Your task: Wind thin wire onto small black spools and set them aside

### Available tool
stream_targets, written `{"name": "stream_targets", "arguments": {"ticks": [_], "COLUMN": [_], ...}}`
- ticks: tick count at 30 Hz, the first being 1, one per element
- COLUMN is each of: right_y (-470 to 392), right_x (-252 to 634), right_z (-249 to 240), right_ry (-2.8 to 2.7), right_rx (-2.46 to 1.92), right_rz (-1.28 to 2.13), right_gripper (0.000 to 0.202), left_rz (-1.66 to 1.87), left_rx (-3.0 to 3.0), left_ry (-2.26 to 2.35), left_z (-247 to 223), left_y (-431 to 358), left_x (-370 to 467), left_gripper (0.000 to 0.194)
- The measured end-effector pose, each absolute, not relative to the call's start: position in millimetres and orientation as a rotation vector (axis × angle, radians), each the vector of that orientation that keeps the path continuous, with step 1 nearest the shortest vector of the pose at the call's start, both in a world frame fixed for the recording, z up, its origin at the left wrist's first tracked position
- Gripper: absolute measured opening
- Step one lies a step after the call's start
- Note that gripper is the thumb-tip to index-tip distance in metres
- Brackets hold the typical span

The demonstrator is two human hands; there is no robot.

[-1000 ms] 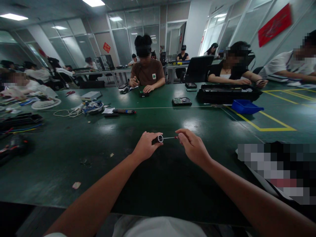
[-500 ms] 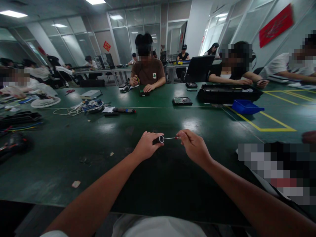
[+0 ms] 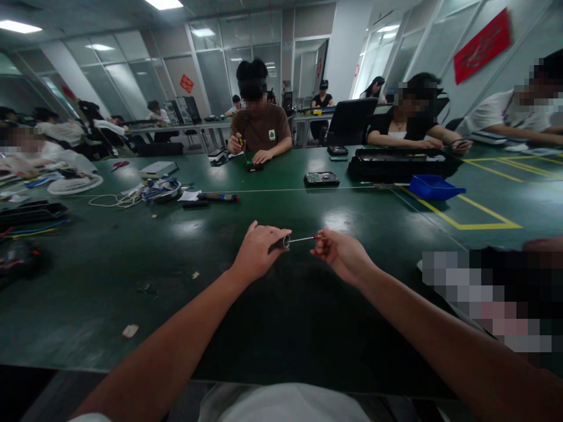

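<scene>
My left hand (image 3: pixel 257 252) is closed around a small dark cylinder (image 3: pixel 278 243) with a pale ring at its open end. That end faces right, and most of the cylinder's body is hidden by my fingers. My right hand (image 3: pixel 345 255) pinches the reddish handle of a thin screwdriver (image 3: pixel 303 239). The screwdriver's metal shaft points left, and its tip reaches the ringed end of the cylinder. Whether the tip is inside or only at the rim, I cannot tell. Both hands are held over the green table (image 3: pixel 281 328).
Across the table a person (image 3: pixel 261 126) handles a green circuit board. A hard drive (image 3: pixel 322 179), a blue bin (image 3: pixel 435 186) and a long black casing (image 3: pixel 402 164) lie at the back right. Back left are a tangle of cables (image 3: pixel 160 190), a pen-like tool (image 3: pixel 219 197) and a white fan grille (image 3: pixel 74 183).
The fingers of my right hand have turned on the screwdriver handle, with more fingertips showing now. The cylinder has tilted slightly in my left hand. The whole view has shifted a little.
</scene>
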State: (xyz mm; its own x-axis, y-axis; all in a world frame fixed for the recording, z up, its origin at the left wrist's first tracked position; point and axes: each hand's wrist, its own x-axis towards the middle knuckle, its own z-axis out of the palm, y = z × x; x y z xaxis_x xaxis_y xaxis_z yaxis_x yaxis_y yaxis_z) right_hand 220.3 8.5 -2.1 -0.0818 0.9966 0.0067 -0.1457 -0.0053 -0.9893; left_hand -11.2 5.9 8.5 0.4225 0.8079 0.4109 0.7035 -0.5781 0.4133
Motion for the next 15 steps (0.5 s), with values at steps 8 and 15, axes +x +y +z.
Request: {"name": "stream_targets", "arguments": {"ticks": [8,15], "right_y": [11,4], "right_x": [221,217], "right_z": [-6,-3], "right_ry": [-0.984,-1.209], "right_rx": [-1.041,-1.065], "right_rz": [1.292,1.053], "right_gripper": [0.021,0.028], "left_rz": [0.740,0.700], "left_rx": [2.502,2.515], "left_ry": [1.392,1.387], "left_z": [5,3], "left_y": [10,8], "left_x": [-14,-8], "left_gripper": [0.038,0.041]}}
